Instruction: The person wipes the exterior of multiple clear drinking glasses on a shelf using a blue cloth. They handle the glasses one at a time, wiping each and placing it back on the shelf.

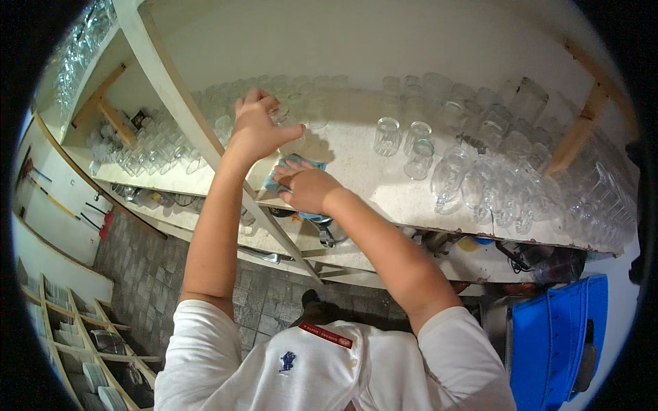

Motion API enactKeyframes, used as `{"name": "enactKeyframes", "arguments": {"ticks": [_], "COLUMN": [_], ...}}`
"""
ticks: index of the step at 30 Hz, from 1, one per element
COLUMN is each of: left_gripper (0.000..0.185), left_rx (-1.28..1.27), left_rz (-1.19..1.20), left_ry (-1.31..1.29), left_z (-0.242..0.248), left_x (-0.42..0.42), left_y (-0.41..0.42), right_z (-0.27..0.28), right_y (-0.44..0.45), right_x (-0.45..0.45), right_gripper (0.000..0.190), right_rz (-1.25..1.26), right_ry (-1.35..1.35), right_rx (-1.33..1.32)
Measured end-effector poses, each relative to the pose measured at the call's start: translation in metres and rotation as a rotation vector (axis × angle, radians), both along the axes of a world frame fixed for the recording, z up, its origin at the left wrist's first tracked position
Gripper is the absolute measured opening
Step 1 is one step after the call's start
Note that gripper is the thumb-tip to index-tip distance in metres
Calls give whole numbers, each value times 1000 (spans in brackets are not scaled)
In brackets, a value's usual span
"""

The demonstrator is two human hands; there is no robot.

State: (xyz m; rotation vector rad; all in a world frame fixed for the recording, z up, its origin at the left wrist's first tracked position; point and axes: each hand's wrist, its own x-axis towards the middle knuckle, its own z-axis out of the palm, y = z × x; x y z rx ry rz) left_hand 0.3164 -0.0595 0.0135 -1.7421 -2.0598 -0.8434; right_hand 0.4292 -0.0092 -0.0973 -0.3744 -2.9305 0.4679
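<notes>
My left hand (262, 126) is stretched over the white shelf (354, 164), its thumb and fingers spread around a clear glass (294, 138) that is partly hidden; whether it grips the glass I cannot tell. Just below and to the right, my right hand (308, 187) presses a blue cloth (275, 180) near the shelf's front edge. Beyond my left hand stand rows of clear glasses (313, 110). Two ribbed glass tumblers (387, 137) and a smaller glass (420, 160) stand to the right of the hands.
A slanting white post (177, 92) rises beside my left forearm. Glass mugs (450, 180) crowd the shelf's right part, and more glasses (159, 151) stand left of the post. Utensils (264, 254) lie on the lower shelf. A blue container (550, 334) is at the lower right.
</notes>
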Motion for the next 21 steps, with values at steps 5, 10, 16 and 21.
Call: {"name": "enactKeyframes", "arguments": {"ticks": [5, 10, 16, 21], "left_gripper": [55, 48, 49, 52], "left_rx": [71, 159, 245, 219], "left_rz": [-57, -128, -211, -262], "left_ry": [-15, -27, 4, -10], "left_z": [6, 18, 32, 31], "left_x": [2, 7, 11, 9], "left_y": [-20, -30, -28, -24], "right_z": [-6, 4, 26, 11], "right_y": [-11, -2, 1, 1], "right_x": [47, 31, -67, -96], "right_gripper": [41, 36, 35, 33], "right_rz": [-259, -332, 115, 175], "right_ry": [104, 133, 383, 210], "right_rx": [154, -59, -337, -380]}}
